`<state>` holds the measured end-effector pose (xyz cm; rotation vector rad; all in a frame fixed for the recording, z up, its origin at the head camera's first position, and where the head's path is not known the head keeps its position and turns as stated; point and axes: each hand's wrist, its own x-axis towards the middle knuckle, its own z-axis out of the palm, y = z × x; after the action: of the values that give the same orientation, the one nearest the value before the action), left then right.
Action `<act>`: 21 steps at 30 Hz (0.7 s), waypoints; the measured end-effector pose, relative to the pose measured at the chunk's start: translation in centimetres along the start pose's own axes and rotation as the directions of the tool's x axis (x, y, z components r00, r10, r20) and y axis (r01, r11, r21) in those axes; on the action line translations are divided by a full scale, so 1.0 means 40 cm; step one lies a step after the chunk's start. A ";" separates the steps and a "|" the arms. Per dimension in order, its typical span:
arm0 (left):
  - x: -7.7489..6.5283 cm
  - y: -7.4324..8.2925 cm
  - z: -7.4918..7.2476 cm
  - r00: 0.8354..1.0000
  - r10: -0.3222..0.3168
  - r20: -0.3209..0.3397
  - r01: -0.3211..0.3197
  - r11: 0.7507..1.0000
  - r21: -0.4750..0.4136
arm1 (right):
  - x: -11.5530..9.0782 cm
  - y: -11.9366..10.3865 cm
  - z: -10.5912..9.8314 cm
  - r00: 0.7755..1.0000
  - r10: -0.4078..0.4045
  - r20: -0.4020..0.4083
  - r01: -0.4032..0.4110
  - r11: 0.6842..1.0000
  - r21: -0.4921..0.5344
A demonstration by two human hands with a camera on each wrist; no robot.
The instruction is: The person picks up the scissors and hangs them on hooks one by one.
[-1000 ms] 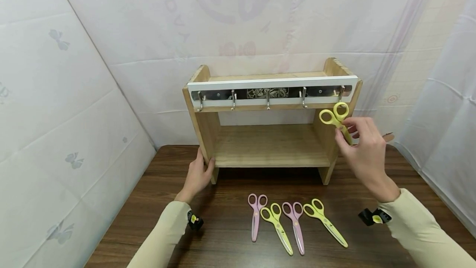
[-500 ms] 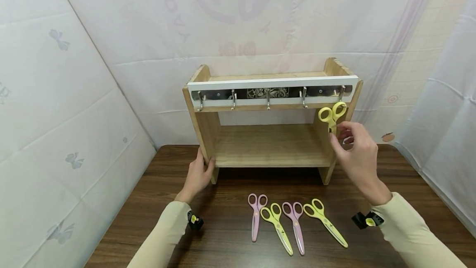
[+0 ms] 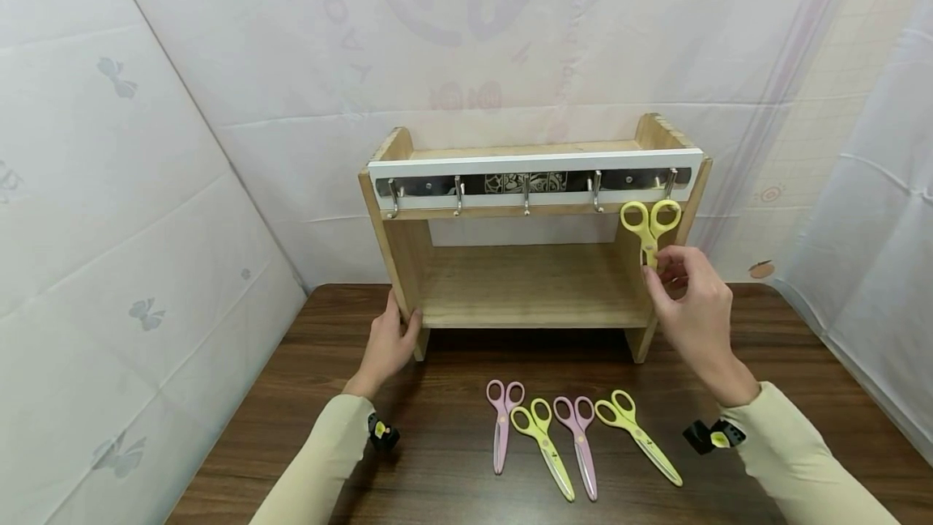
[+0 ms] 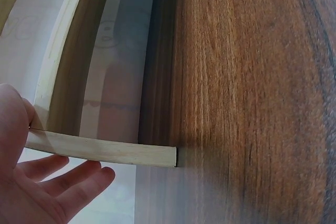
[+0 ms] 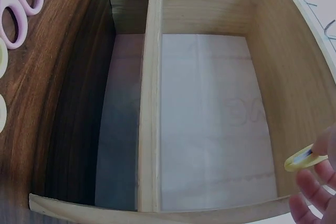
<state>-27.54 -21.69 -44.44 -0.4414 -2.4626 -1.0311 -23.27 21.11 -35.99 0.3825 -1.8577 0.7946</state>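
My right hand (image 3: 696, 310) pinches a pair of yellow scissors (image 3: 649, 240) by the blade part, finger loops upward. The loops overlap the hook rail's lower edge, with the right loop right at the rightmost hook (image 3: 670, 182). In the right wrist view the blade tip (image 5: 298, 161) pokes out past the fingertips. With the thumb on the front edge and fingers along the outside, my left hand (image 3: 386, 347) holds the left side panel (image 4: 110, 148) of a wooden shelf (image 3: 532, 290).
On the dark wood table (image 3: 445, 436), before the shelf, lie pink scissors (image 3: 501, 428), yellow scissors (image 3: 543, 448), another pink pair (image 3: 578, 444) and another yellow pair (image 3: 640, 437). A white rail (image 3: 466, 164) with several metal hooks spans the shelf's upper front. Patterned white cloth (image 3: 291, 104) hangs behind.
My right hand has moved left and slightly down, turning the yellow scissors from a slant to nearly upright below the rightmost hook. The left hand has stayed on the shelf.
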 end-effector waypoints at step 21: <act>0.003 0.002 -0.001 1.000 -0.003 0.002 0.003 1.000 0.009 | -0.002 -0.002 -0.011 0.999 0.022 0.034 -0.022 1.000 0.006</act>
<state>-27.60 -21.64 -44.31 -0.4363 -2.4698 -1.0216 -22.88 21.34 -35.93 0.3824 -1.8944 0.8132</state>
